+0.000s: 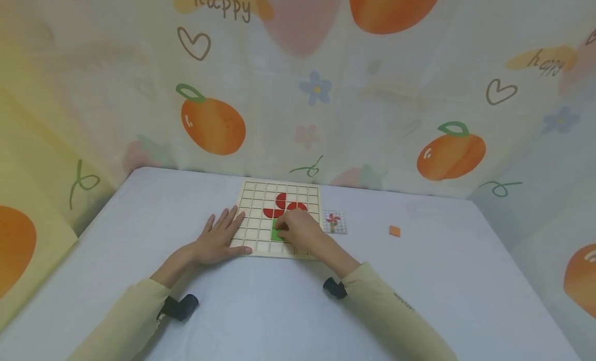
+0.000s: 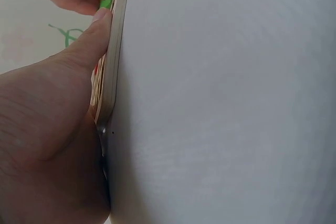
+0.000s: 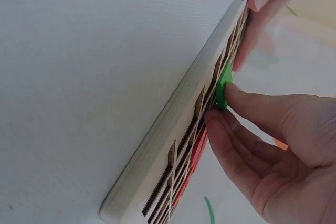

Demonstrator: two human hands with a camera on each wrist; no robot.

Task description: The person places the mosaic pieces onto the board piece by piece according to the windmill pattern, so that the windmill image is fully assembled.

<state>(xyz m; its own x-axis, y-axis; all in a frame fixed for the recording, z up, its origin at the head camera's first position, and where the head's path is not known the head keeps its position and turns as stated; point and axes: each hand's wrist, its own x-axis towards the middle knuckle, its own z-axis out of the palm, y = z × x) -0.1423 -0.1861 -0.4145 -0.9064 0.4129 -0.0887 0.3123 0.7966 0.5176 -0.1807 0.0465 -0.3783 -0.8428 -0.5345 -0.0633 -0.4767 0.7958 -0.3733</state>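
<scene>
A wooden grid board (image 1: 249, 193) lies on the white table. Red curved pieces (image 1: 273, 213) sit in its cells around the upper middle. My right hand (image 1: 300, 230) is over the lower middle of the board and pinches a green tile (image 3: 224, 84) between thumb and fingers. The tile stands tilted against the grid in the right wrist view. Green (image 1: 276, 232) also shows just left of the fingertips; whether it is one tile or two I cannot tell. Fingers spread, my left hand (image 1: 218, 243) rests on the board's left edge, thumb along the near corner.
Just right of the board lies a small pattern card (image 1: 335, 222) printed with a red pinwheel on a grid. Farther right on the table is an orange square tile (image 1: 395, 231). A fruit-printed curtain (image 1: 279, 102) hangs behind the table and at both sides.
</scene>
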